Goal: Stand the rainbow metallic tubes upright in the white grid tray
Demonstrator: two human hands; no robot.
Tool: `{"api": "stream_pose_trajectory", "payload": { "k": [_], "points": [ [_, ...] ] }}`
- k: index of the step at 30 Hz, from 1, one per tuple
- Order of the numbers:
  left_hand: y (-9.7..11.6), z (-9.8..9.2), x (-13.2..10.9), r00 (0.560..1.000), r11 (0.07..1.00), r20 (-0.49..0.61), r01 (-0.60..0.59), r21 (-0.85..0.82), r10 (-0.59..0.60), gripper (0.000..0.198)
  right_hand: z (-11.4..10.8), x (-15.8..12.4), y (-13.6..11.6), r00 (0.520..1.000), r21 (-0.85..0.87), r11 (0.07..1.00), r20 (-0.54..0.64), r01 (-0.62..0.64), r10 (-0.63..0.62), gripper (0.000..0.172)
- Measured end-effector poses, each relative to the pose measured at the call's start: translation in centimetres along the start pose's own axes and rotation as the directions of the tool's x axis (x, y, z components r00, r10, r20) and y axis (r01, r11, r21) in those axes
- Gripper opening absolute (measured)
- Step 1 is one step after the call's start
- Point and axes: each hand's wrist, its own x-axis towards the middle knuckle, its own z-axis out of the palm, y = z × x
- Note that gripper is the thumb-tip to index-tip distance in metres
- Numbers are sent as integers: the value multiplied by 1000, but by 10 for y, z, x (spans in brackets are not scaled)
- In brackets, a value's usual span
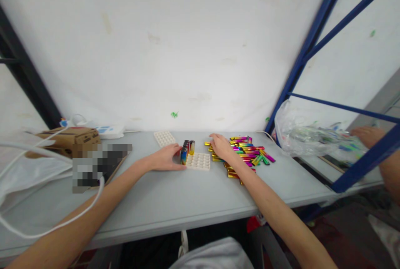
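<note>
The left hand (165,157) lay flat on the table (175,202), fingers loosely spread and holding nothing, its fingertips beside the batteries (186,150) that stood upright in the near-left corner of a white tray (200,162). The right hand (221,146) rested palm down on the left edge of a pile (248,154) of bright loose batteries just right of the tray; whether its fingers had closed on one I could not tell. A second tray (164,138) lay further back, near the wall. A cardboard box (70,137) sat far left, a plastic bag (308,133) to the right.
</note>
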Motion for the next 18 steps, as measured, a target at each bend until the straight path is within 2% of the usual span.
{"api": "stream_pose_trajectory", "payload": {
  "k": [3, 6, 12, 18],
  "points": [
    [1, 0, 0, 1000, 1000, -4, 16, 21, -16, 54, 2, 1, 26, 988, -167, 983, 119, -78, 99, 41],
    [1, 0, 0, 1000, 999, -5, 24, 38, -23, 53, 1, 2, 40, 976, -187, 980, 191, -66, 103, 42],
    [1, 1, 1, 1000, 1000, -12, 22, 21, -22, 51, -1, 8, 46, 977, -196, 978, 183, -71, 107, 39],
    [-1, 2, 2, 999, 998, 7, 50, 25, -50, 53, -8, 7, 53, 986, -77, 997, 167, -17, 29, 30]
  ]
}}
